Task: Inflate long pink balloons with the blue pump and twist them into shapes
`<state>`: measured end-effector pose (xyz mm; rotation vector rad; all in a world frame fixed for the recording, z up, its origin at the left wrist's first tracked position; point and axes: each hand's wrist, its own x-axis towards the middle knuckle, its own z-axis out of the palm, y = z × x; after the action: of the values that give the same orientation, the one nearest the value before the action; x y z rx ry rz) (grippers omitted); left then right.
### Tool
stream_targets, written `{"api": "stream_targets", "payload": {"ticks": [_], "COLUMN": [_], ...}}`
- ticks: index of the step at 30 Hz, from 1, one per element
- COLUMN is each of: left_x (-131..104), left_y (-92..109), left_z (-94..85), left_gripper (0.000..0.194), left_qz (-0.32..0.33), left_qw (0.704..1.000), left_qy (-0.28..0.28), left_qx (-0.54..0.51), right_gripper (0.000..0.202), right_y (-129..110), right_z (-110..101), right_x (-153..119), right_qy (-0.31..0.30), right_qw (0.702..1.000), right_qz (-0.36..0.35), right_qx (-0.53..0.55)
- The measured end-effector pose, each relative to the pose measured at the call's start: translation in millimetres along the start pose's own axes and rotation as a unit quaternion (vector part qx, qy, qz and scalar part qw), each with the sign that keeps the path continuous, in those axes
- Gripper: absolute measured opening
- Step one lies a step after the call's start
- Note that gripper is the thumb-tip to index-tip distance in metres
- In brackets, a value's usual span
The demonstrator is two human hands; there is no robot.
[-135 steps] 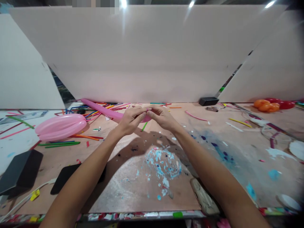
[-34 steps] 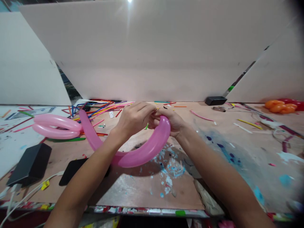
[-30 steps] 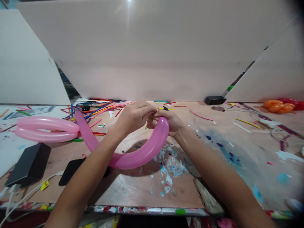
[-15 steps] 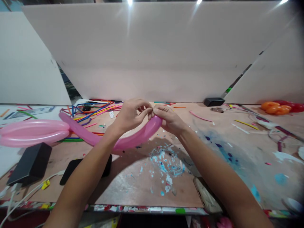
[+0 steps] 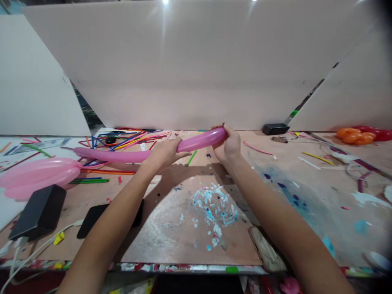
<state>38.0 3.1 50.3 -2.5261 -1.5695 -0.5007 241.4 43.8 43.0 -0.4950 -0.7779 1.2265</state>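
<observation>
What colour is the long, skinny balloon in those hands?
The long modelling balloon is purplish pink, best seen in the head view.

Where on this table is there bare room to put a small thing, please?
Best is the table near its front edge, between the black slab and the blue flakes, with small specks. At right, a smaller patch lies between the pink strip and the yellow strip. Back left is crowded: coloured strips, the light pink balloon, the long pink balloon.
</observation>
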Motion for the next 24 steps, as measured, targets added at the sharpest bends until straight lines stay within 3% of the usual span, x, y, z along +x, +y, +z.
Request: {"api": "stream_targets", "payload": {"ticks": [3,7,13,18,22,24], "left_x": [-0.6,-2.5,-3.1,-2.2,-1.6,-1.2], "left_y": [7.3,23.5,25.2,21.0,17.9,15.8], "left_z": [-0.6,-1.1,1.3,-0.8,1.8,3.2], "left_gripper": [0.048,0.042,0.035,0.044,0.048,0.046], "left_qz": [0.03,0.07,0.092,0.092,0.08,0.068], "left_qw": [0.998,0.993,0.989,0.991,0.992,0.993], "left_qy": [-0.027,-0.034,-0.033,-0.045,-0.056,-0.051], "left_qx": [0.051,0.084,0.107,0.091,0.083,0.087], "right_gripper": [0.023,0.033,0.038,0.04,0.037,0.033], "right_y": [0.3,-3.6,-3.0,3.2,7.1,1.7], "right_z": [6.3,12.9,7.9,4.5,0.3,-5.3], "right_x": [-6.8,-15.5,-16.7,-18.4,-13.3,-6.7], "right_qy": [0.093,0.139,0.134,0.121,0.137,0.102], "right_qw": [0.994,0.986,0.986,0.987,0.987,0.99], "right_qz": [0.028,0.054,0.073,0.094,0.086,0.079], "right_qx": [0.046,0.074,0.064,0.054,0.005,-0.055]}}
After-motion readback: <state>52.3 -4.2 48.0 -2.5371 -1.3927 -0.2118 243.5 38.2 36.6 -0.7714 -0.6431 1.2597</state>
